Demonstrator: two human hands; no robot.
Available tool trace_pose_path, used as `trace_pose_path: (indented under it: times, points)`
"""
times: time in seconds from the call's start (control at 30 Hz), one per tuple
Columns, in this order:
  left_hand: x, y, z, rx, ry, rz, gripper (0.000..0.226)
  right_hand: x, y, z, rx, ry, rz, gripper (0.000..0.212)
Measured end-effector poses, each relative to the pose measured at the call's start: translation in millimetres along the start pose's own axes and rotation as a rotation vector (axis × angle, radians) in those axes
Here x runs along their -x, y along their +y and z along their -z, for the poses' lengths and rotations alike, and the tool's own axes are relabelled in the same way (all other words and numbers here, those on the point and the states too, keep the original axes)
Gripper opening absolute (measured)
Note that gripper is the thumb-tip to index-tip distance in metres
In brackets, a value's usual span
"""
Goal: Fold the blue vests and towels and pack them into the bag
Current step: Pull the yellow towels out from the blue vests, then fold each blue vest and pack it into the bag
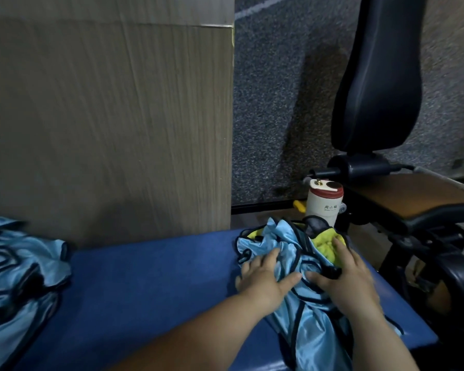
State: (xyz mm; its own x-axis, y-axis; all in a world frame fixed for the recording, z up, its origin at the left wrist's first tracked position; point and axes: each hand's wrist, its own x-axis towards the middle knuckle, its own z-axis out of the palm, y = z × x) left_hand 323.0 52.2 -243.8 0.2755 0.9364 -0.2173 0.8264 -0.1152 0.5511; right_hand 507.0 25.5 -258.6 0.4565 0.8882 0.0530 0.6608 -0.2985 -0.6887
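**Pressing the bundle flat before it goes in**

Head view. Both our hands lie on the same bundle. Our left hand (265,277) rests with its fingers straight and spread on a crumpled light-blue vest (281,242) with black trim, pressing it down rather than gripping it. Our right hand (346,279) is likewise flat and unclenched. Its fingertips reach onto a fuzzy yellow towel (326,247) that pokes out just beyond them, and its thumb nearly meets the left thumb across the cloth. The vest runs under both palms and trails back beside our right forearm.

Everything sits on a blue bench pad (150,277), which stretches away to the left of our left hand. Well off to that side lies a heap of more blue vests (19,269), unfolded. Just beyond our right fingertips stands a cream flask (324,207) with a red band, with a scrap of dark mesh at its foot. We cannot tell whether that mesh belongs to the bag, and no bag mouth is plain to us.

The bundle looks bunched rather than squared, so we judge the fold unfinished. The cloth is shiny and will likely slide and spring open. We should keep one palm down as an anchor while the other smooths outward and draws the trimmed edges into line. The towel should be tucked fully inside before the last fold. We should press downward, not forward, because a shove away from us could knock the flask over.
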Motion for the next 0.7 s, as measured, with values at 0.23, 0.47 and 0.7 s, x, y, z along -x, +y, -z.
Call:
trace_pose_path:
  times: [0.23, 0.47, 0.7]
  points:
    - [42.3, -74.8, 63.3, 0.056, 0.233, 0.124, 0.069, 15.4, -58.1, 10.0, 0.001, 0.273, 0.310, 0.073]
    - [113.8, -199.1, 131.7, -0.034, 0.491, 0.368, 0.068, 78.4, -127.4, -81.6, -0.016, -0.114, 0.686, 0.092]
    - [188.6, -314.1, 204.3, -0.449, 0.533, 0.630, 0.099, 138.3, -168.3, -136.1, 0.054, -0.474, 0.688, 0.072]
